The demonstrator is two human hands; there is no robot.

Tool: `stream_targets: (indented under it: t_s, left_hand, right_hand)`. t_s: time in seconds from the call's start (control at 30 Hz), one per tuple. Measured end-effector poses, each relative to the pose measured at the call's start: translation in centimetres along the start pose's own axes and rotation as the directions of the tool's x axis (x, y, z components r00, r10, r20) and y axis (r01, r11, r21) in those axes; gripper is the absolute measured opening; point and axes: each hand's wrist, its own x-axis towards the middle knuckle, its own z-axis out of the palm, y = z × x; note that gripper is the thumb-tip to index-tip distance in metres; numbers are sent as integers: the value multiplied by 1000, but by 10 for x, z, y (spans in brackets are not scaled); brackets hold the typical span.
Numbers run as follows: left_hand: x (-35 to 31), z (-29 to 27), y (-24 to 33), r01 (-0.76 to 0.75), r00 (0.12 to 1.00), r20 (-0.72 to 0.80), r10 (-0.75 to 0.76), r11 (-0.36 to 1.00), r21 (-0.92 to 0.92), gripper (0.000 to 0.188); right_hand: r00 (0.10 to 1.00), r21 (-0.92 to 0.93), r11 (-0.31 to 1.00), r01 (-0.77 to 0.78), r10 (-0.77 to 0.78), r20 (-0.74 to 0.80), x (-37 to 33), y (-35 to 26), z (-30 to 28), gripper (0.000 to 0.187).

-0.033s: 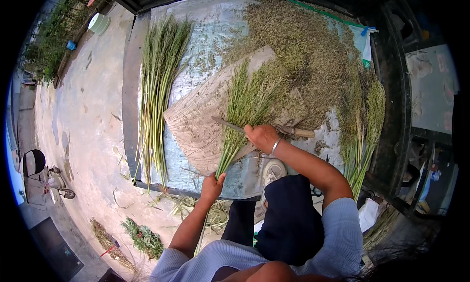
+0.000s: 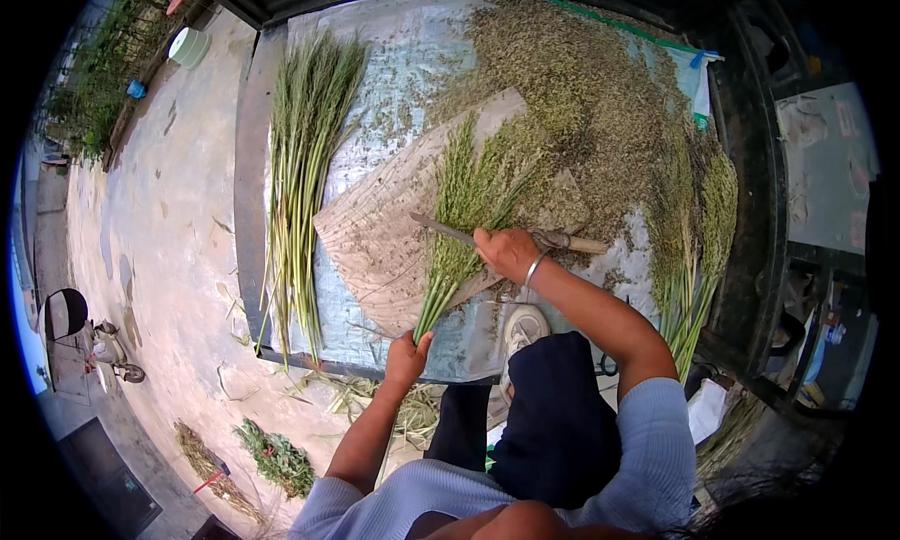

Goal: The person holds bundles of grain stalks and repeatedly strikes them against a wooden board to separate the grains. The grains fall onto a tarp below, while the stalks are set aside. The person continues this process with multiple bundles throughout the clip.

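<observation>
- Dark trousers [image 2: 548, 423] and 1 pale shoe [image 2: 525, 326], the shoe at the near edge of the surface [image 2: 247, 165].
- Dry leaf strips [image 2: 408, 416], loose on the ground beside that edge.
- Left hand [image 2: 406, 357], fingers closed tightly around the lower stalks of 1 green bundle [image 2: 459, 198].
- Green bundle, slanting away from the left hand, feathery heads outward, lying over a brown cloth [image 2: 375, 232].
- Right hand [image 2: 511, 254], 1 silver bangle [image 2: 535, 268] at the wrist; fingers curled around the middle of 1 bladed tool [image 2: 442, 228], grip partly hidden.
- Bladed tool, lying across the bundle, metal blade to the left, wooden handle end to the right.
- Stalk bundles at the sides: 1 long bundle [image 2: 302, 184] at left, 1 seed-headed heap [image 2: 708, 231] at right.
- Pale blue sheet [image 2: 403, 43], spread under the cloth.
- Loose seed heads [image 2: 600, 99], brown-green, spread thickly beyond the cloth.
- 1 pale green bucket [image 2: 190, 47], far left, on the concrete ground [image 2: 178, 193].
</observation>
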Motion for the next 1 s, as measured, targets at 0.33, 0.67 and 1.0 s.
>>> stream_targets:
  t_s: [0.33,0.67,1.0]
  left_hand:
    - [0,-20,-13,19,997,-79,4,954,298,47]
    - [46,-11,13,-7,992,-116,59,912,410,38]
    - [56,-15,-11,2,987,-143,75,880,476,39]
  right_hand:
    - [820,-207,824,-527,430,-377,16,112,-119,22]
    - [994,-23,995,-95,96,45,2,-20,-22,10]
    - [835,-278,796,-538,456,-309,-16,102,-116,19]
